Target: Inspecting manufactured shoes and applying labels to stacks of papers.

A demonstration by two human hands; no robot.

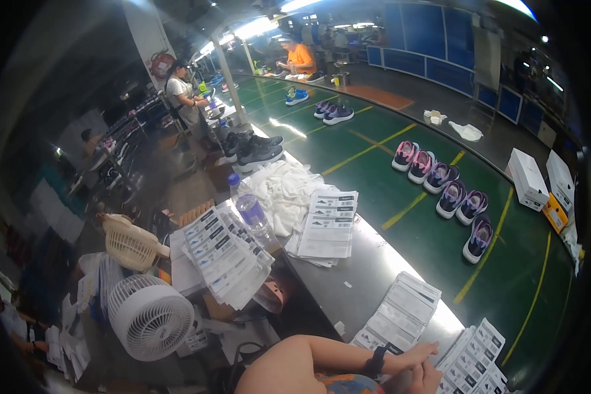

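Observation:
My left hand (410,358), with a black band at the wrist, reaches in from the lower edge. Its fingers look stretched out, and nothing shows in it. Right against it is my right hand (427,379), fingers curled; whatever they hold, if anything, is hidden. Both hands hover at the bench edge beside a fanned stack of printed label sheets (477,361). Another stack of label sheets (404,308) lies just beyond the left hand. Further up the metal bench (335,289) are more label sheets (325,226) next to a heap of white cloth-like pieces (279,190).
A green conveyor belt (374,190) carries several dark sneakers (451,199). White boxes (528,178) stand beyond it. At left are a white fan (151,318), a clear bottle (253,211) and black shoes (259,153). Two people (299,59) (179,88) work further along.

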